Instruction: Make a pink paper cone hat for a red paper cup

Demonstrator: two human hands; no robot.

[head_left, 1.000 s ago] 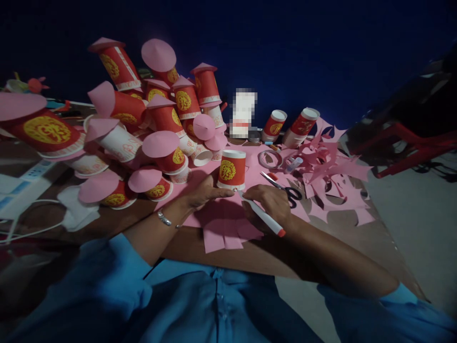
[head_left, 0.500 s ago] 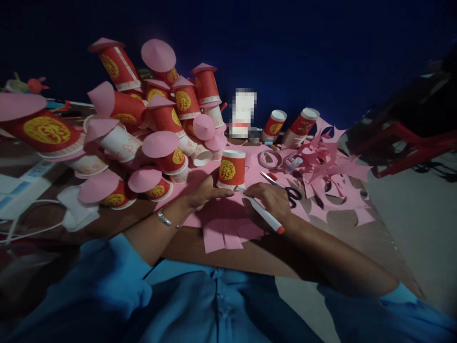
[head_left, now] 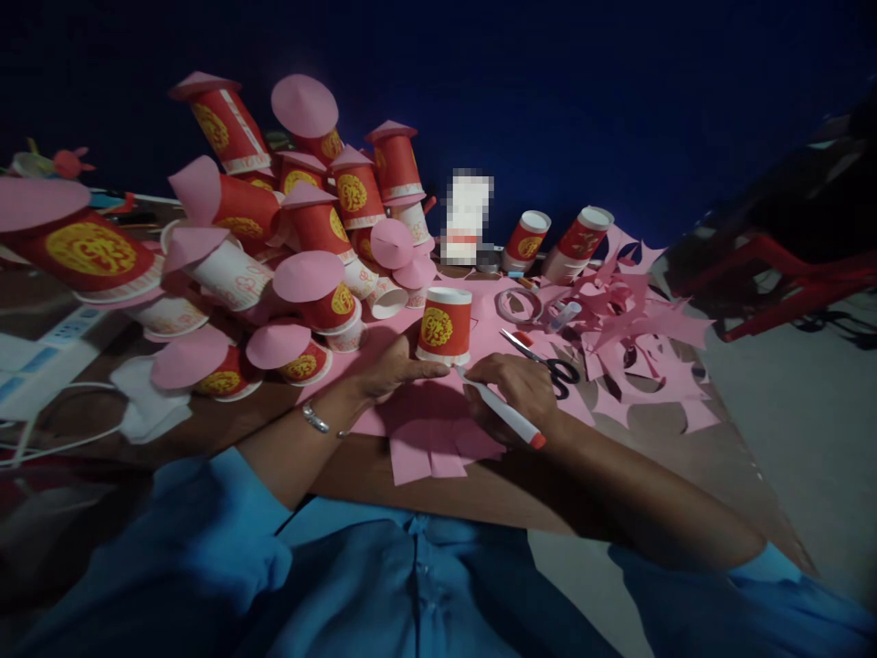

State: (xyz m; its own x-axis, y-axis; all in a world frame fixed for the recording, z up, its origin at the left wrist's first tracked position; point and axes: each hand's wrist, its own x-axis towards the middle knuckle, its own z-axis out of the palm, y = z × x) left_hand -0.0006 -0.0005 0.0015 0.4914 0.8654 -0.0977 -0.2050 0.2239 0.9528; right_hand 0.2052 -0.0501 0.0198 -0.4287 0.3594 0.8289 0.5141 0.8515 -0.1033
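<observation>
A red paper cup with a yellow round emblem and white edges stands in front of me, tilted slightly. My left hand grips its lower edge, the thumb lying along the near rim. In my right hand is a white marker pen with a red end, its tip pointed at the cup's lower white edge beside my left thumb. Whether the tip touches the cup I cannot tell. Pink paper pieces lie under both hands. Just right of my right hand rest scissors with black handles.
Several red cups with pink cone tops are piled at the left. Behind the work lie a tape roll and a small clear tube. Pink paper scraps spread right, below two upright cups. A power strip lies far left.
Almost nothing differs. The marker's tip has shifted very slightly along the cup's lower edge; both hands keep their hold.
</observation>
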